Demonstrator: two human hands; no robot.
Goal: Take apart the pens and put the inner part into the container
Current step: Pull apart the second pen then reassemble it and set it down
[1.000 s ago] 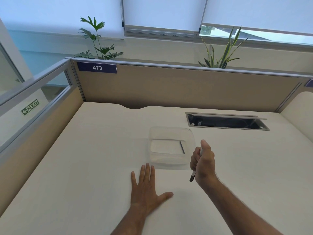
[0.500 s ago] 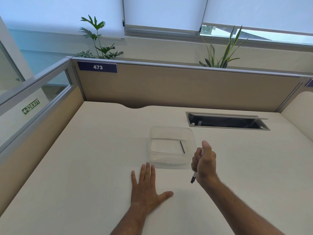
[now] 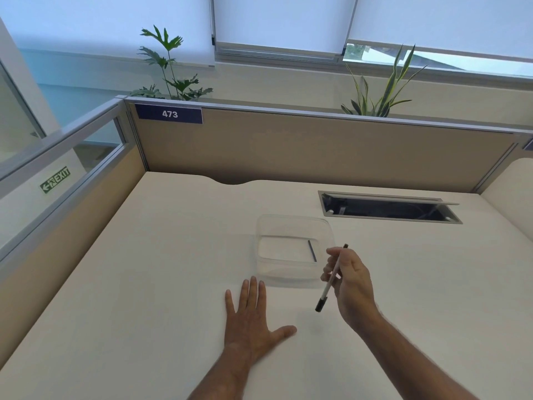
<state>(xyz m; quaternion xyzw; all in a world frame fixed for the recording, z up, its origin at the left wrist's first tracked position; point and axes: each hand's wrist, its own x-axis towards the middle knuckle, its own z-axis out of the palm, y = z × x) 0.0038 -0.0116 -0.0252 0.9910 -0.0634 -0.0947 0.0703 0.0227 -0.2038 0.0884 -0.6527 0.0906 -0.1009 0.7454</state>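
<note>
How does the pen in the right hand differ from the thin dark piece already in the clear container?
The pen is held off the desk in the right hand, tilted; the dark piece lies flat on the floor of the container. The pen looks longer and thicker, with a pale barrel and dark ends; the piece is a slim, uniformly dark stick. Both are straight and narrow.

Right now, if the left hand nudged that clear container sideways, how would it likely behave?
The clear container looks thin-walled and holds only one slim dark pen insert, so it is probably light and would slide easily on the smooth desk. Its low, wide shape suggests it is unlikely to tip. The insert might roll or shift inside.
</note>
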